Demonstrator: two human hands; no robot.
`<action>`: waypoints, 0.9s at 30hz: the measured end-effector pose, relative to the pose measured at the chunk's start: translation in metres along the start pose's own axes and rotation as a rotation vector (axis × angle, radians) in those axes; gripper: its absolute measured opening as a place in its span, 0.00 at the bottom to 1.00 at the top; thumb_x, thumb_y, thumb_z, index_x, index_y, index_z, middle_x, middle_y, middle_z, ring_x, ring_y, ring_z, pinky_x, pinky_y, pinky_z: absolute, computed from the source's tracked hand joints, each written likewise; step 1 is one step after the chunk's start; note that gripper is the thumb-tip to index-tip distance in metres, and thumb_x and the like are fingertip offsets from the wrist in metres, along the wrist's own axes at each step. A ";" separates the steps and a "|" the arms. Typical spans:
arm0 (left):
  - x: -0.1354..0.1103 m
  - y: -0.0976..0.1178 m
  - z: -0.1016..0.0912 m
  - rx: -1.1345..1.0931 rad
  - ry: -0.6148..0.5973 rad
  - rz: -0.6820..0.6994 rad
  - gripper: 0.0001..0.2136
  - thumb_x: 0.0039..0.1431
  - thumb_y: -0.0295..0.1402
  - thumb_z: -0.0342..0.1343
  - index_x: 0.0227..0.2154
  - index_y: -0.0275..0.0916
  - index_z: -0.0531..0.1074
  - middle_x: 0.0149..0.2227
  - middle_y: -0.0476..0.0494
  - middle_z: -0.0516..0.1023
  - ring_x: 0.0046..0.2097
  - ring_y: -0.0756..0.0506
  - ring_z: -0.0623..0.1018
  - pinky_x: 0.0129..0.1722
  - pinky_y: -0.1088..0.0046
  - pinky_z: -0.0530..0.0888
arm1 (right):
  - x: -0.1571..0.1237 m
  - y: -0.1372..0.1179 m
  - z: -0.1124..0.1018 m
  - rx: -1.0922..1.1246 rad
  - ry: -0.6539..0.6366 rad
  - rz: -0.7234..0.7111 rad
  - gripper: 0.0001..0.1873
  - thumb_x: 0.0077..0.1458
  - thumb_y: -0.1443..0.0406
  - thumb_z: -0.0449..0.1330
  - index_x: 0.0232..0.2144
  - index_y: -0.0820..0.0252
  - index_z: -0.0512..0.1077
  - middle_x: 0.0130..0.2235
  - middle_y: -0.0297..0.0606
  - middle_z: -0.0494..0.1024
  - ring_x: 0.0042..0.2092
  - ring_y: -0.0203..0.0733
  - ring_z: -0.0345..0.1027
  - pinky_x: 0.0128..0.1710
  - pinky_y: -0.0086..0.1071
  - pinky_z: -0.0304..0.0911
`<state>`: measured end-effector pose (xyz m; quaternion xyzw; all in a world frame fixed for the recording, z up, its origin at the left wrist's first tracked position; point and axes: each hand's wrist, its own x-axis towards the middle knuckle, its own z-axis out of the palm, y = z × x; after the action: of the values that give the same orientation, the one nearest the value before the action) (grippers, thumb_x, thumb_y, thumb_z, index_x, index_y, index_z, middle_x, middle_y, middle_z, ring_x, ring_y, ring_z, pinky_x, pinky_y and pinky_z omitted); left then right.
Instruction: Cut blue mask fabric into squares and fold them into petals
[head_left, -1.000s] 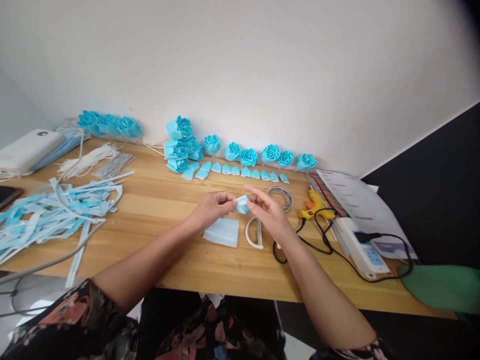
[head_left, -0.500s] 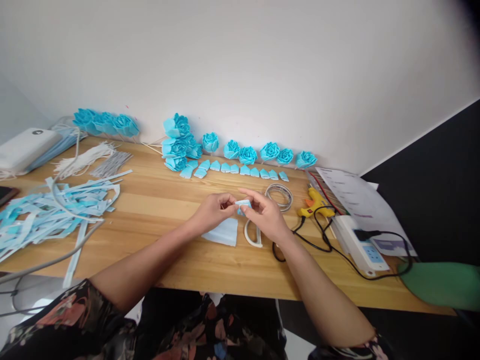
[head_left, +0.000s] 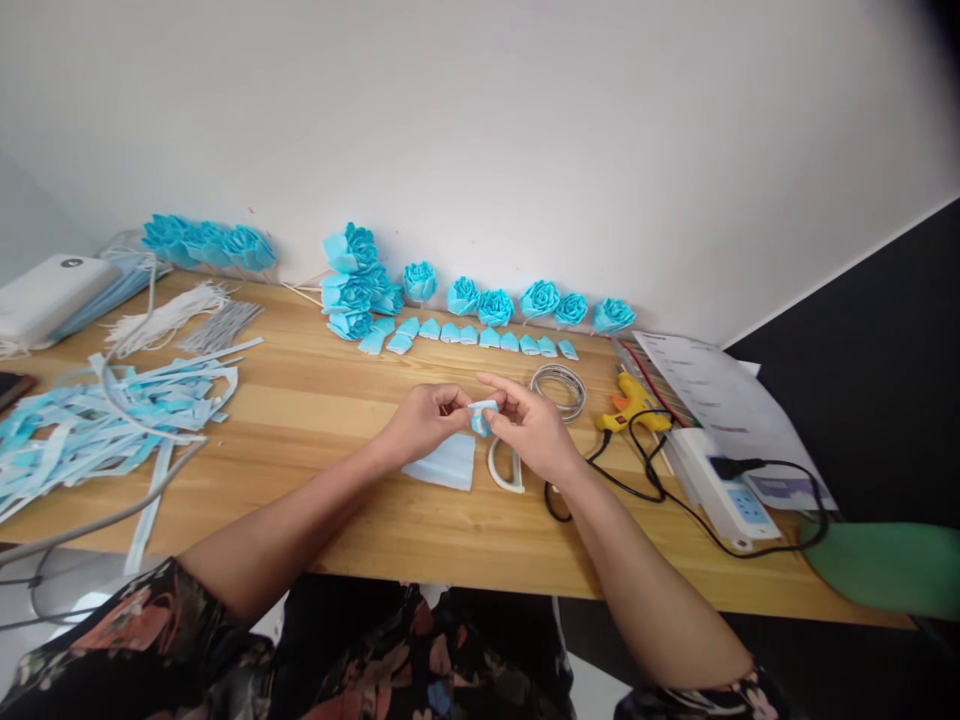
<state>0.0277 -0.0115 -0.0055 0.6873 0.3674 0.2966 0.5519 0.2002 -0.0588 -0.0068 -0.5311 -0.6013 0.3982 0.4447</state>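
Observation:
My left hand and my right hand meet over the middle of the wooden table. Both pinch a small light-blue folded piece between their fingertips. Right below the hands lie a stack of blue cut squares and white-handled scissors. A row of small folded blue petals lies further back, and behind it blue fabric roses line the wall.
A heap of blue and white mask strips covers the left side. A coil of wire, a yellow glue gun, a white power strip with black cables and printed sheets sit at the right. A green object overhangs the right corner.
The hands have drawn slightly closer together and lower over the blue piece, which now looks more tightly folded. Nothing else on the table has moved.

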 end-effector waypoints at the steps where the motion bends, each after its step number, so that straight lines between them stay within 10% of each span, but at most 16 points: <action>1: 0.000 0.000 0.000 -0.007 -0.003 -0.002 0.11 0.52 0.39 0.56 0.24 0.34 0.70 0.22 0.51 0.67 0.26 0.53 0.63 0.26 0.76 0.59 | 0.000 0.000 0.000 0.014 -0.002 0.001 0.26 0.51 0.66 0.59 0.54 0.57 0.69 0.31 0.32 0.72 0.32 0.35 0.67 0.33 0.29 0.64; 27: -0.001 0.002 0.000 -0.047 -0.011 0.004 0.10 0.53 0.37 0.55 0.25 0.35 0.70 0.25 0.50 0.70 0.29 0.51 0.68 0.30 0.75 0.62 | 0.000 0.002 -0.001 0.006 -0.031 -0.018 0.25 0.53 0.65 0.59 0.55 0.55 0.67 0.30 0.31 0.70 0.32 0.36 0.66 0.33 0.30 0.62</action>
<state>0.0280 -0.0126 -0.0037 0.6766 0.3560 0.3027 0.5691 0.2017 -0.0585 -0.0079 -0.5182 -0.6116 0.4044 0.4404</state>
